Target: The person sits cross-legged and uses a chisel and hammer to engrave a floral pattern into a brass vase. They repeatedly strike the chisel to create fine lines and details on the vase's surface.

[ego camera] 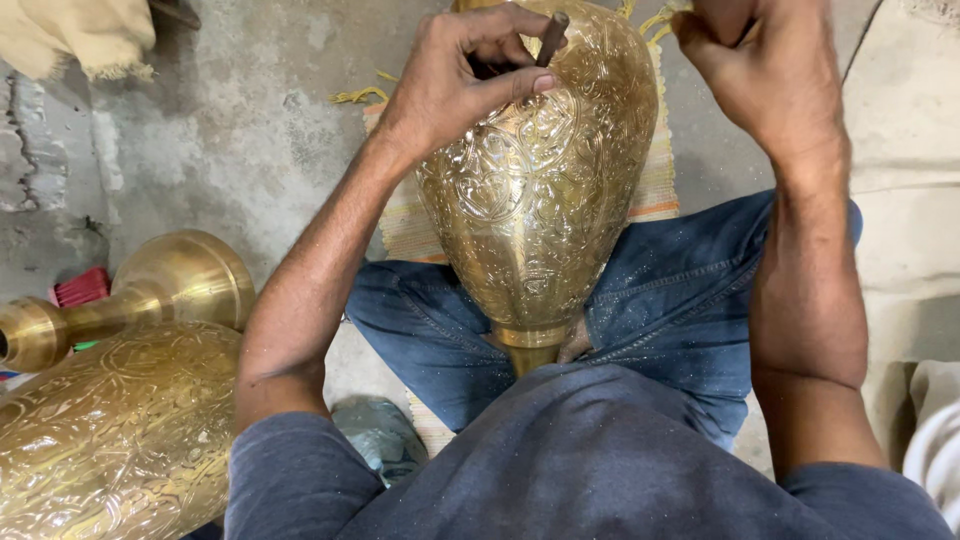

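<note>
The left hand [455, 80] pinches a chisel [551, 38] against the largely engraved brass vase [540, 190], while the right hand [765, 70] is fisted, contents unseen.

**A floor-level metal engraving workshop**

I sit cross-legged on a bare, stained concrete floor [250, 120], the sort found in a craft workshop rather than a home. A thin striped mat [655, 185] with yellow fringe lies under my legs. A large brass vase [540, 200], its surface covered in chased floral patterns, rests in my lap. My left hand [460, 75] holds a small steel punch [552, 38] against it; my right hand [765, 70] is raised in a fist beside it. More brassware lies at my left: another engraved vase [120, 430] and a plain brass stem [130, 295]. Fine metal dust speckles my jeans [680, 300].
</note>
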